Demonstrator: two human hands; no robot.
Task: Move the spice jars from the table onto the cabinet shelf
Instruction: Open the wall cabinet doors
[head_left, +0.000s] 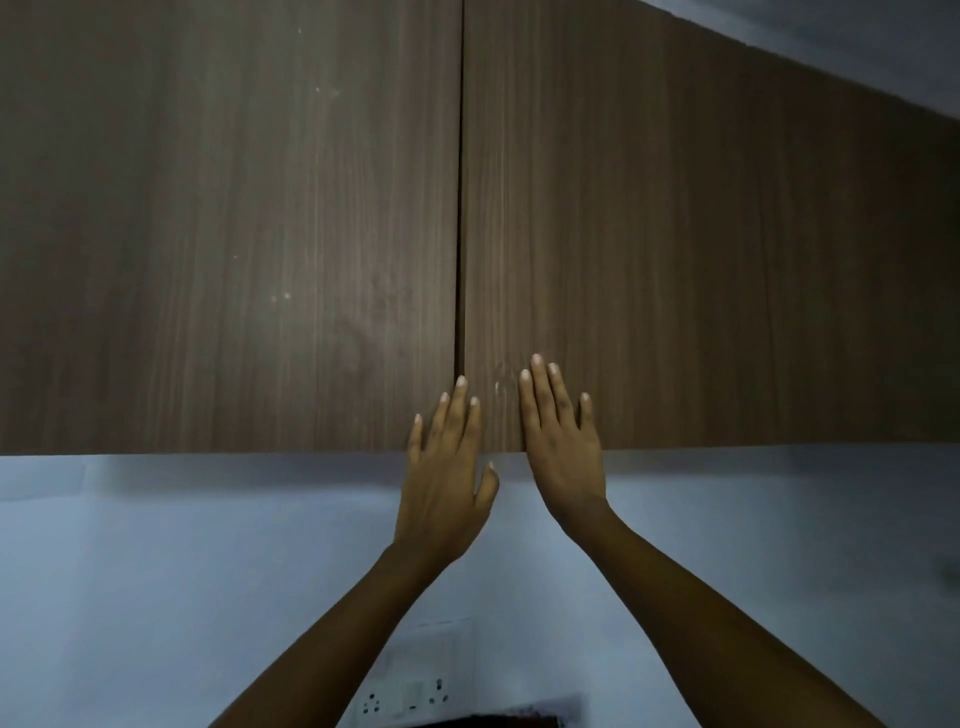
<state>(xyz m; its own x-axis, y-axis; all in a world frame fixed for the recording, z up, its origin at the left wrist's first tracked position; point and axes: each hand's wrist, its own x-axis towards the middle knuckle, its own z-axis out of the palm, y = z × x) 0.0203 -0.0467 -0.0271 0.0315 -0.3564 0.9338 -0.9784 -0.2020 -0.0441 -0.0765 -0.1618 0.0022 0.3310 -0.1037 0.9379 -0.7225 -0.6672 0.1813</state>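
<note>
A dark wood wall cabinet fills the upper view, both doors closed. The left door (234, 234) and right door (701, 260) meet at a vertical seam. My left hand (447, 467) is raised with straight fingers at the bottom edge of the left door, right beside the seam. My right hand (561, 441) lies flat with straight fingers against the lower corner of the right door. Neither hand holds anything. No spice jars, table or shelf are in view.
A pale wall (156, 571) runs below the cabinet. A white socket and switch plate (410, 693) sits on it between my forearms. A dark object (519, 719) shows at the bottom edge, too cut off to identify.
</note>
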